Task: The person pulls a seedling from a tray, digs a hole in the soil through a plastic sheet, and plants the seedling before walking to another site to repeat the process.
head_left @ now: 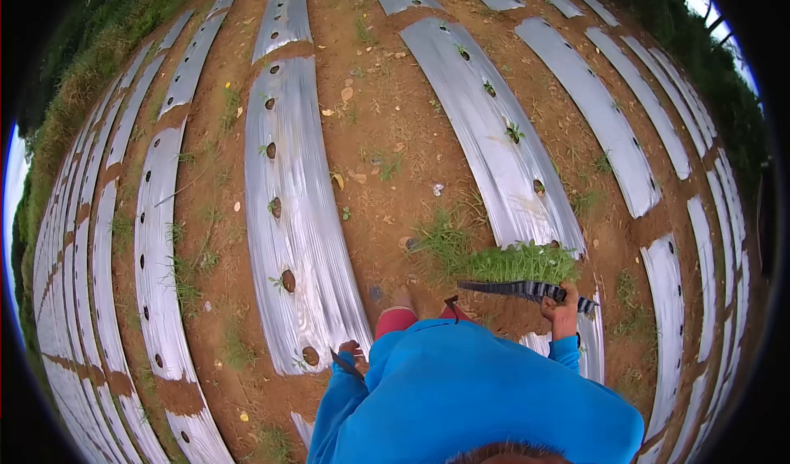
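On the right, my right hand [562,300] is closed round the edge of a black seedling tray [514,289], which is full of small green seedlings [522,264]. The tray is held out in front of my body, over the near end of a silver-covered bed. My left hand [352,350] hangs low beside my blue sleeve, near the end of another silver-covered bed [309,242]. Its fingers are small and partly hidden, so whether it holds anything is unclear.
Long silver-covered beds [485,126] with round planting holes run away on both sides. Some holes hold small plants [514,133]. Brown soil paths [370,135] with weeds and dry leaves lie between them. Grass and trees border the field.
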